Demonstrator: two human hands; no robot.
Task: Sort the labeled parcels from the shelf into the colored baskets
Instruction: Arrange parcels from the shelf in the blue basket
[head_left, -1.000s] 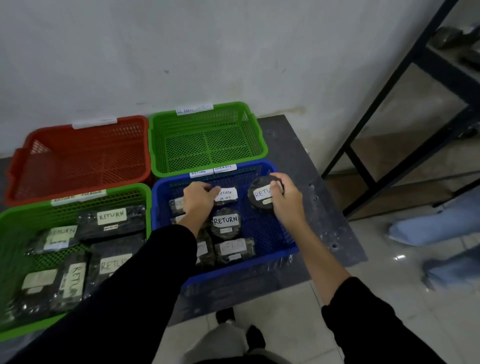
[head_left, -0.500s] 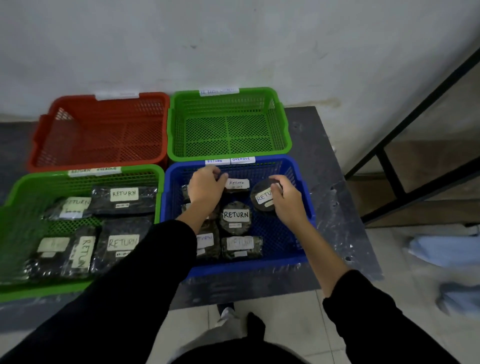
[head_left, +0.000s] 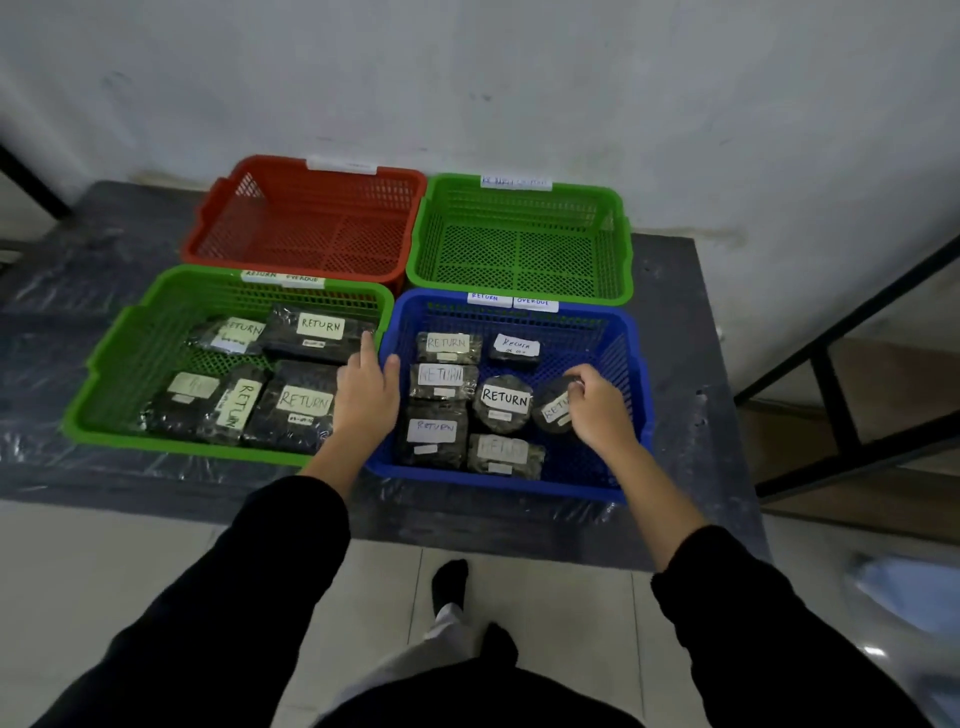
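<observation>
1. A low dark platform (head_left: 675, 332) wrapped in clear plastic film sits against a pale wall (head_left: 519, 78); pale floor tiles (head_left: 130, 561) run in front of it, and a black metal shelf frame (head_left: 836, 410) stands to the right
2. Four mesh baskets crowd the platform in two rows, rims touching or nearly so: a red basket (head_left: 311, 176) and a far green basket (head_left: 621, 244) at the back, both with bare mesh floors, a near green basket (head_left: 114, 364) front left, and a blue basket (head_left: 631, 332) front right
3. Bare platform shows only in strips left and right of the baskets and along the front edge
4. The near green basket holds five dark wrapped parcels with white labels, most reading RETURN; the blue basket holds seven more
5. The left hand (head_left: 366, 395) hovers over the seam between the near green and blue baskets, fingers loosely spread, gripping nothing
6. The right hand (head_left: 597, 408) curls its fingers around a round parcel (head_left: 553, 408) resting low in the blue basket, just beside another round parcel labelled RETURN (head_left: 503, 402)
</observation>
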